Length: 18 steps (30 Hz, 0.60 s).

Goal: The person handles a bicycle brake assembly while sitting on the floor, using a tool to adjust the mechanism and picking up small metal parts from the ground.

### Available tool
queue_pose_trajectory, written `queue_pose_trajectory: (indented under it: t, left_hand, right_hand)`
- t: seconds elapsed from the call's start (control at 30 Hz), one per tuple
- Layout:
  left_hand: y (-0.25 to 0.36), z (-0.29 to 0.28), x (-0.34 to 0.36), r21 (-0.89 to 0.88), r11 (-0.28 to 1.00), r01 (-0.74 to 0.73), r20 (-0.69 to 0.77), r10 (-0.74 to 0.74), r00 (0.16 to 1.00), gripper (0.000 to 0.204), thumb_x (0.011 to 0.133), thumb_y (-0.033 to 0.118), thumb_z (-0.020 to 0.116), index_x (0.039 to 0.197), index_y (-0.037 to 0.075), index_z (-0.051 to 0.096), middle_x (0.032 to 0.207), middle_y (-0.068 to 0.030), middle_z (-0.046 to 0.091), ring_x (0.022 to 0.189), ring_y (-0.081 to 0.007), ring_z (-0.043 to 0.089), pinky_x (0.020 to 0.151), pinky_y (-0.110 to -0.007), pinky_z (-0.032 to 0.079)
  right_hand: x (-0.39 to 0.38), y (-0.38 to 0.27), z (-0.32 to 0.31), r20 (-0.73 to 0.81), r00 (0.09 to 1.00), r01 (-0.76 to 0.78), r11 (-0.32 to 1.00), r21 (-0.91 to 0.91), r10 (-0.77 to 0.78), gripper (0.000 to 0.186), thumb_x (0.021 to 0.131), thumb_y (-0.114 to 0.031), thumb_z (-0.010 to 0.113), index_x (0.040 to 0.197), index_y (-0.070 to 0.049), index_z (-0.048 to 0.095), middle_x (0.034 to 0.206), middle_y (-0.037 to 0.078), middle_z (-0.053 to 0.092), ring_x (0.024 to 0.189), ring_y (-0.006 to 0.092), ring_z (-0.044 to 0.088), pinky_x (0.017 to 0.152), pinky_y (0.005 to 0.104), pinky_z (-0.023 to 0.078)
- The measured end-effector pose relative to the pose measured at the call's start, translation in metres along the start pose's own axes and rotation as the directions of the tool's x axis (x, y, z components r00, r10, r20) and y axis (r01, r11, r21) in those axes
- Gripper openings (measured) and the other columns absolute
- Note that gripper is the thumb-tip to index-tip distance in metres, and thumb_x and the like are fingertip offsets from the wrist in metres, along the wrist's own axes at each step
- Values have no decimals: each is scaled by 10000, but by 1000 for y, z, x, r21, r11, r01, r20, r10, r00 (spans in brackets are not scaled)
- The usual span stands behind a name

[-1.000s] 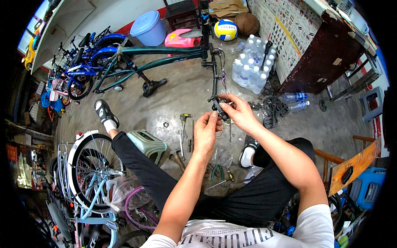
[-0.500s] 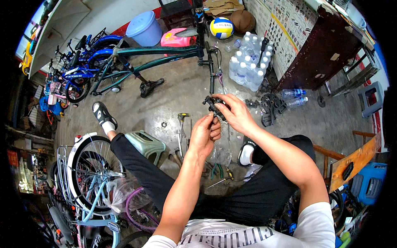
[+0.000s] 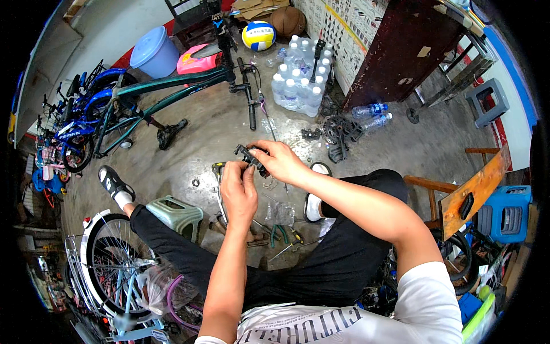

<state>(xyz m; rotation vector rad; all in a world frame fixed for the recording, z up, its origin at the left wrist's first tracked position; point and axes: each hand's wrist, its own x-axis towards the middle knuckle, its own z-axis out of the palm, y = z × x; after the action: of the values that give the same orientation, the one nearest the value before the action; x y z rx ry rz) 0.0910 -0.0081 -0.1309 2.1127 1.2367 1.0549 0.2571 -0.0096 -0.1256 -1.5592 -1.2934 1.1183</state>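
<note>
My left hand (image 3: 239, 189) and my right hand (image 3: 275, 160) both grip a small black bicycle part (image 3: 243, 152) in front of me, fingers curled around it. Beyond it, a dark green bicycle frame (image 3: 175, 80) stands with a black saddle (image 3: 171, 132) low at the floor and a handlebar (image 3: 251, 112) hanging at its front. Beneath my hands, tools lie on the floor, among them a yellow-handled tool (image 3: 217, 167) and green-handled pliers (image 3: 279, 234), with a clear plastic bag (image 3: 281, 213).
Bottle packs (image 3: 297, 92) and black crank parts (image 3: 338, 135) lie ahead right. A green plastic stool (image 3: 172, 209) and white-tyred wheel (image 3: 112, 261) are at my left, a wooden chair (image 3: 475, 189) at my right. Blue bicycles (image 3: 91, 109), a bucket (image 3: 153, 54) and balls (image 3: 258, 35) are farther off.
The surroundings have shifted left in the picture as my view turned. Both hands keep hold of the black part, which now appears lower and farther left, with its angle slightly altered.
</note>
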Motion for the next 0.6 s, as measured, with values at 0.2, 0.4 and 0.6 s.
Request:
queue_pose_trajectory:
  t: [0.2, 0.4, 0.6]
  left_hand:
    - [-9, 4, -6, 308, 919, -247, -23, 267, 963, 171, 898, 91, 732, 1019, 31, 627, 942, -118, 639, 795, -340, 631, 683, -419, 474]
    - [-48, 2, -56, 154, 988, -33, 281, -12, 960, 243, 929, 171, 729, 1099, 16, 650, 925, -163, 666, 783, -339, 681, 708, -424, 522]
    - [-116, 16, -157, 179, 939, 294, 493, -344, 799, 253, 963, 232, 697, 1056, -4, 704, 910, -194, 722, 824, -351, 705, 731, -431, 542]
  right_hand:
    - [3, 11, -3, 43, 995, -88, 996, -18, 88, 368, 965, -323, 647, 1170, -26, 722, 977, 205, 740, 926, 323, 730, 811, 426, 543]
    - [8, 56, -54, -142, 990, -30, 974, -224, -2, 462, 869, -381, 758, 1218, -81, 710, 1113, 180, 740, 1014, 328, 722, 887, 414, 554]
    - [-48, 158, -144, -424, 898, -396, 628, -670, 114, 411, 804, -253, 761, 1155, -68, 652, 1168, 177, 679, 1101, 380, 666, 913, 486, 545]
